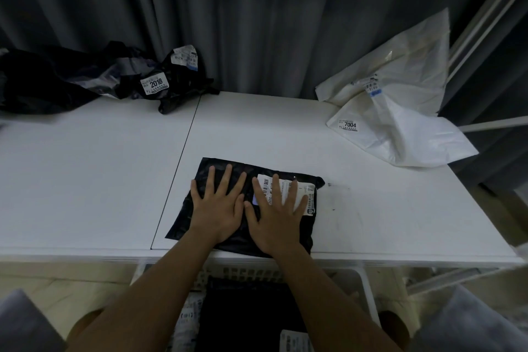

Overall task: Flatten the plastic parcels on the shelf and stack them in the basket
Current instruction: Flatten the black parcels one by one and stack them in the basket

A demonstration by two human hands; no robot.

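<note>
Head view, black parcel: the black parcel (245,206) lies flat on the white shelf (100,180), close to its near edge, with a white label (285,191) on its right half.
Head view, left hand: the left hand (217,206) rests palm down on the parcel's left half, fingers straight and spread, gripping nothing.
Head view, right hand: the right hand (275,217) presses palm down over the label, fingers straight and spread, thumb beside the left thumb.
Head view, basket: the white basket (365,288) sits under the shelf's near edge, directly below the parcel, with dark parcels already in it.
Head view, other parcels: a crumpled black heap (114,80) lies at the shelf's far left; white bags (400,111) lie at its far right.
Handling: the parcel looks light, thin and limp, likely slick film that will sag if lifted by one corner.
Where to hold: probably best pinched at both side edges, or slid off the near edge into the basket.
</note>
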